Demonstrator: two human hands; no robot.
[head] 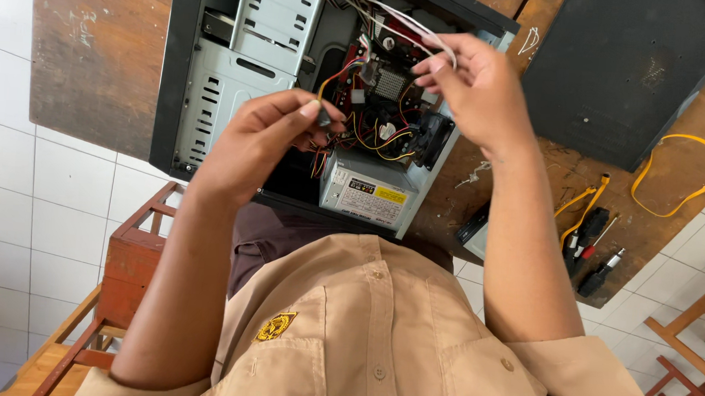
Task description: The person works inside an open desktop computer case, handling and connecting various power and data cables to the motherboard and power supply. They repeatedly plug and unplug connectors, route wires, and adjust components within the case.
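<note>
Holding a small black connector [323,119] pinched in the left hand [262,139], grip clenched, while the right hand [473,87] is grasping white cables [396,17] over the open PC case [212,91] on the desk [100,52]. Wiring step looks mid-way; next probably needs careful plug alignment.

Soft, even daylight filled the scene, bright without harsh glare. The white floor tiles [68,181] looked pale and slightly washed out. Only faint shadows lay under the hands and inside the open computer case [238,60], whose depths stayed dim. Focus was sharp in the middle; the wide lens bent straight lines towards the edges.
</note>
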